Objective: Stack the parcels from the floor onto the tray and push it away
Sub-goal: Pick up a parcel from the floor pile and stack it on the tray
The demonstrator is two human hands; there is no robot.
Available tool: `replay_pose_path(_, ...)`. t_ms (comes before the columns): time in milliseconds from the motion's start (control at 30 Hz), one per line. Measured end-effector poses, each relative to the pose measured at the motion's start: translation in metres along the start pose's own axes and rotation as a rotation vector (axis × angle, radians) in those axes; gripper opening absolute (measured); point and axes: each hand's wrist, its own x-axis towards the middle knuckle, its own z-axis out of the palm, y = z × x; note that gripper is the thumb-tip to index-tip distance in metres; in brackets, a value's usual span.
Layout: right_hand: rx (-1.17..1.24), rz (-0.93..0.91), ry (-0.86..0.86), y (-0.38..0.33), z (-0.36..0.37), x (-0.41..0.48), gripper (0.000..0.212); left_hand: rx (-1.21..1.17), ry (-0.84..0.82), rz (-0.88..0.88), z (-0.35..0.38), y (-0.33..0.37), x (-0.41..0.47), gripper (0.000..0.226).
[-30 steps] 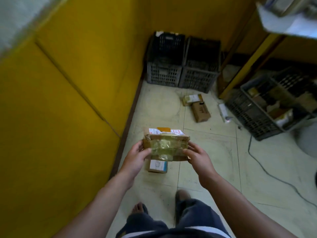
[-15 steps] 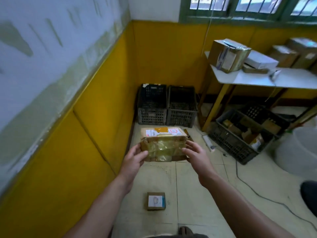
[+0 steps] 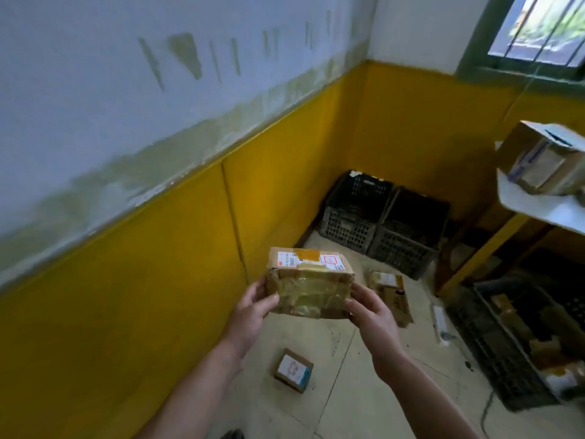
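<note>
A taped cardboard parcel (image 3: 308, 282) with white and orange labels on top is held up in front of me, above the floor. My left hand (image 3: 253, 307) grips its left end and my right hand (image 3: 370, 307) grips its right end. A small box (image 3: 293, 370) with a white and blue label lies on the floor below. Two more brown parcels (image 3: 391, 291) lie on the floor just behind my right hand. A dark plastic tray (image 3: 493, 350) holding several parcels sits on the floor at the right.
Two black crates (image 3: 383, 223) stand in the corner against the yellow wall. A white-topped table (image 3: 544, 210) with a yellow leg carries an open carton (image 3: 544, 160) at the right. A white packet (image 3: 440, 321) and a dark cable (image 3: 486, 413) lie on the floor.
Both hands have lifted the taped parcel from low over the floor to chest height. My view has tilted up and turned left, bringing the wall and window into sight.
</note>
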Motion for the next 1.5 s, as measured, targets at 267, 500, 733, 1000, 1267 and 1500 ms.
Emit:
replay_pose_path(267, -0.144, 0.002, -0.410, 0.027, -0.023, -0.048, 0.030, -0.208, 0.394, -0.031, 0.018, -0.062, -0.125, 0.030)
replay_pose_path(500, -0.223, -0.086, -0.734, 0.043, 0.007, -0.129, 0.025, -0.324, 0.736, 0.012, -0.001, -0.101, -0.244, 0.023)
replay_pose_path(733, -0.312, -0.096, -1.031, 0.085, 0.059, -0.255, 0.022, -0.447, 1.043, 0.069, -0.031, -0.159, -0.406, 0.031)
replay_pose_path(1000, -0.426, -0.140, -1.320, 0.165, 0.096, -0.444, 0.030, -0.578, 1.385, 0.109, -0.036, -0.246, -0.612, 0.028)
replay_pose_path(1267, -0.554, -0.190, -1.683, 0.237, 0.114, -0.607, 0.027, -0.709, 1.671, 0.052, -0.019, -0.319, -0.772, 0.031)
replay_pose_path(1500, -0.678, -0.172, -1.871, 0.298, 0.167, -0.714, 0.022, -0.830, 1.899, 0.072, -0.045, -0.366, -0.857, 0.027)
